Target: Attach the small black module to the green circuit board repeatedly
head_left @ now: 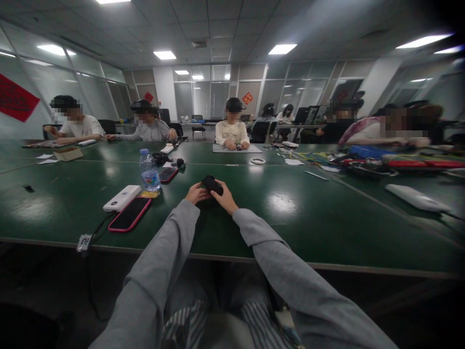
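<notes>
Both my hands are around a small dark block-shaped object (pixel 211 184), just above the green table in front of me. Its kind is too small and dark to make out. My left hand (pixel 197 193) grips its left side, fingers curled against it. From the right, my right hand (pixel 225 198) closes on it, with the thumb along the near face. Left of my hands lie a phone with a pink case (pixel 130 214), a white power bank (pixel 122 198) and an upright water bottle (pixel 149 170). The palms and some fingertips are hidden.
The green table (pixel 327 228) spreads wide, its near edge close to my body. Farther off lie a white ring (pixel 257 161), a thin pen-like stick (pixel 316 175), tangled cables (pixel 366 168) and another white power bank (pixel 416 198). Several people sit across the table.
</notes>
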`<state>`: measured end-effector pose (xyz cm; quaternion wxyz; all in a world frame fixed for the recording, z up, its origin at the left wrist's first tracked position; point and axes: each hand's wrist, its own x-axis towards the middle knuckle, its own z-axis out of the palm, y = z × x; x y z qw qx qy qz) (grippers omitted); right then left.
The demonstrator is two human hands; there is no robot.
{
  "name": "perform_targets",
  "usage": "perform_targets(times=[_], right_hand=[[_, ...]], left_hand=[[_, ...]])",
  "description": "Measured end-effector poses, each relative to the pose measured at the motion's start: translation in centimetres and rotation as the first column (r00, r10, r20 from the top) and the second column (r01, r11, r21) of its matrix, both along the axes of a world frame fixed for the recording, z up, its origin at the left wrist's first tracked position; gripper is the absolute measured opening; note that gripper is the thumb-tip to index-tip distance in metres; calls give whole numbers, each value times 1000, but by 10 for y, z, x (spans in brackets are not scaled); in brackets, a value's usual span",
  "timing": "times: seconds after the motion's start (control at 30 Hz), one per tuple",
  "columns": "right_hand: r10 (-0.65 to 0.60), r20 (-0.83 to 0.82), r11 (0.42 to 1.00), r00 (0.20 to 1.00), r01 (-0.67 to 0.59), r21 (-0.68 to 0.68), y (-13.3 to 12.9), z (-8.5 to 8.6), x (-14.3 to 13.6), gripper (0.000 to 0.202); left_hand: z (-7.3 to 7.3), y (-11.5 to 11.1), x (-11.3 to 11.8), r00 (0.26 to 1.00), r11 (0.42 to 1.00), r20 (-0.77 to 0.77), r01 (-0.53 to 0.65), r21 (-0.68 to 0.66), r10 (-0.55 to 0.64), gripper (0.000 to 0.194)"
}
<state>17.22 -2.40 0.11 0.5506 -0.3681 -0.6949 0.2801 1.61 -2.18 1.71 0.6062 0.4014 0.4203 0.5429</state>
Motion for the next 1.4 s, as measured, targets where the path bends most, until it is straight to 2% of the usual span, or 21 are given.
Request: perform_targets(times=[0.07,0.1,0.17,0.2,0.3,0.47,0.53,0.57,0.63,0.77,0.87,0.97,1.03,1.2,1.3,1.4], right_hand=[[54,-184,976,982,-90,-197,2,2,0,55],[66,-300,941,952,-160,-299,2,4,0,52],[68,-530,828,845,-345,-443,1,7,0,40],[63,-623,764,780,-439,-473,0,9,0,32],[49,-766,628,641,-616,-475,-6,15,1,18],[102,-812,461,574,-751,-473,-18,22,4,27],[133,-833,403,536,-798,-449,-20,22,4,31],[151,-841,392,520,-812,-432,-21,22,3,32],[178,-834,431,522,-803,-411,-21,22,0,32],[195,-717,591,669,-664,-458,-21,21,-5,28],[231,-623,645,747,-597,-476,-22,21,-6,34],[189,-578,706,794,-519,-482,-22,20,-5,42],[195,-579,699,792,-526,-485,-21,19,-3,43],[303,-633,574,713,-667,-476,-20,15,6,37],[316,-649,572,692,-685,-452,-20,14,7,31],[282,-625,617,727,-637,-462,-18,12,5,33]], left_hand=[[-3,1,-1,999,999,-38,8,52,-6,65],[-4,2,-2,998,996,-66,5,87,1,69],[-7,4,-2,989,988,-136,-28,154,49,73],[-7,4,-1,982,982,-166,-59,180,89,72],[-5,4,3,976,967,-141,-135,216,168,59],[1,3,3,995,982,98,-50,184,32,40],[3,3,2,989,984,143,-65,168,41,36],[3,3,1,987,983,157,-72,166,46,36],[4,1,1,985,983,170,-70,172,41,37],[7,-3,3,989,982,149,-39,185,12,42],[7,-3,3,990,981,142,-51,186,24,42],[6,-2,3,988,982,151,-60,181,33,42],[6,-3,3,987,982,157,-54,181,26,44],[7,-6,7,989,981,148,-20,194,-9,50],[6,-5,7,988,984,153,-21,179,-7,47],[4,-2,5,987,992,158,-34,122,14,44]])
